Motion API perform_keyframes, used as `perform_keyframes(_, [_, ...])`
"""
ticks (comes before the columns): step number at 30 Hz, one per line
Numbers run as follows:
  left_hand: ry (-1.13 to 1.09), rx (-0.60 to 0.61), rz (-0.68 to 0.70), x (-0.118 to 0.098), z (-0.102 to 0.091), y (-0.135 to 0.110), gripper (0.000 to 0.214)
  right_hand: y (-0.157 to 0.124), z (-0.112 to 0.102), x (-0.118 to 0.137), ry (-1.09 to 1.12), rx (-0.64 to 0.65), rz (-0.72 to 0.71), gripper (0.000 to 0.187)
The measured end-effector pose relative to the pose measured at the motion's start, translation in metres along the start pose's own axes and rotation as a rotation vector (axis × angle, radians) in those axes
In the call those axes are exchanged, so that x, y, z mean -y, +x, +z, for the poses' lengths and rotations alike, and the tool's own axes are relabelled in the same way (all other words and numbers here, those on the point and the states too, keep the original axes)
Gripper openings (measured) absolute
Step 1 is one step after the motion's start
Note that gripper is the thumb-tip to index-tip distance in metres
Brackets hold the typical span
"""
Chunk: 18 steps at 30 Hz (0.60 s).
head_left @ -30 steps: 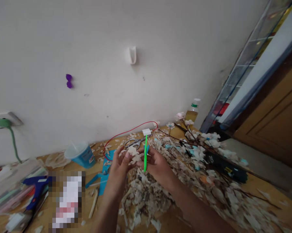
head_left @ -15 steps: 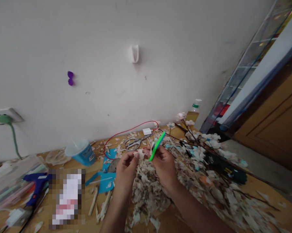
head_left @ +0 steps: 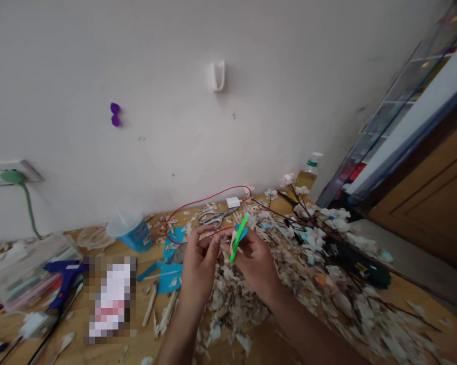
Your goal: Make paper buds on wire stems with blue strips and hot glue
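Note:
My right hand (head_left: pixel 255 259) is closed round a bright green stick (head_left: pixel 238 237) that tilts up and to the right, with a small pale scrap pinched beside it. My left hand (head_left: pixel 200 261) meets it at the fingertips, its fingers pinched on the same pale scrap. Both hands hover over a heap of pale husk-like scraps (head_left: pixel 236 299) on the wooden table (head_left: pixel 266 344). Silver scissors (head_left: pixel 213 218) lie just beyond the hands.
A red wire (head_left: pixel 201 204) loops to a small white box (head_left: pixel 233 202). A blue cup (head_left: pixel 131 232), blue paper pieces (head_left: pixel 163 276) and a blue glue gun (head_left: pixel 63 276) lie to the left. Twigs with white flowers (head_left: pixel 319 228) and a bottle (head_left: pixel 308 175) stand right. A wall rises behind.
The green stick went from upright to tilted right. The left hand let go of a larger clump and now pinches at the right hand's fingertips. The view shifted slightly.

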<state>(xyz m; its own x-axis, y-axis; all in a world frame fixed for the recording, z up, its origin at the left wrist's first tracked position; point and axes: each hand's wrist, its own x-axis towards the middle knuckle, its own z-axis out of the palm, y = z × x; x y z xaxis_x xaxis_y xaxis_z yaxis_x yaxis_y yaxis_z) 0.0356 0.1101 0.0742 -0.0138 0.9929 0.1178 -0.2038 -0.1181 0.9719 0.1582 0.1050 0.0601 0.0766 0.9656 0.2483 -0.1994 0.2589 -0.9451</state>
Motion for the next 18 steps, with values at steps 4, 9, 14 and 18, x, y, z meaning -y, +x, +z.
perform_keyframes(4, [-0.104,-0.044,-0.096,-0.003,0.004,-0.001,0.051,0.000,0.000,0.005,-0.013,0.117,-0.007,0.024])
perform_keyframes(9, [-0.062,-0.035,-0.059,0.000,-0.003,0.002,0.047,-0.001,-0.003,0.002,-0.106,0.047,-0.064,0.018])
perform_keyframes(14, [0.021,0.123,-0.093,0.002,-0.010,0.004,0.034,0.001,-0.006,0.007,-0.110,-0.120,-0.109,0.019])
perform_keyframes(18, [0.127,0.196,-0.054,0.001,-0.012,0.001,0.025,0.003,-0.008,0.018,-0.093,-0.167,-0.142,0.017])
